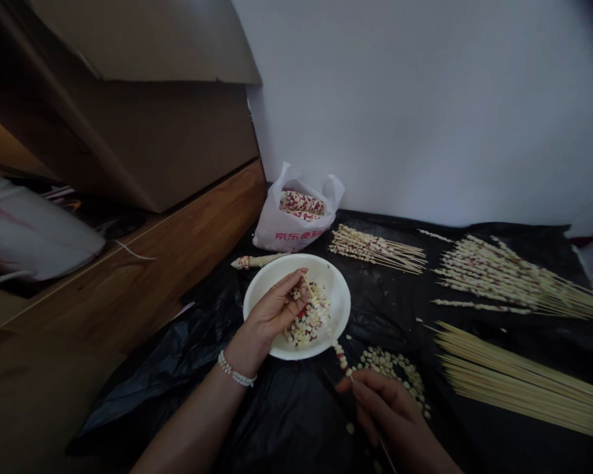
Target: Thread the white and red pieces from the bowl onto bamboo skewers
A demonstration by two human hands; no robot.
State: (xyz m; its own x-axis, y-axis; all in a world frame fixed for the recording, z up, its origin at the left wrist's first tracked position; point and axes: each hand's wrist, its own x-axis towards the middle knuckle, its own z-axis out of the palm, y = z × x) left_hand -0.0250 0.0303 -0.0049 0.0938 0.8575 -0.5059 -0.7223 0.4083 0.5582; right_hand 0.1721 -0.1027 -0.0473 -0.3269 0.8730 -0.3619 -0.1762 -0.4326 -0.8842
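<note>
A white bowl point(250, 296) holds loose cream and purple corn kernels point(306, 329). Over it is my left hand point(281, 299), fingers closed at the tip of a thin stick; whether a kernel is between them is too small to tell. To the lower right of the bowl, my right hand point(388, 408) is closed around a skewer threaded with kernels point(340, 355), which slants up toward my left fingers. Loose pale kernels point(395, 368) lie on the black plastic sheet beside my right hand.
A white bag point(294, 230) of corn cobs stands behind the bowl, a partly stripped cob point(259, 261) before it. Threaded skewers point(375, 249) and a larger pile point(504, 276) lie right, above bare sticks point(524, 382). A cardboard box point(143, 125) stands left.
</note>
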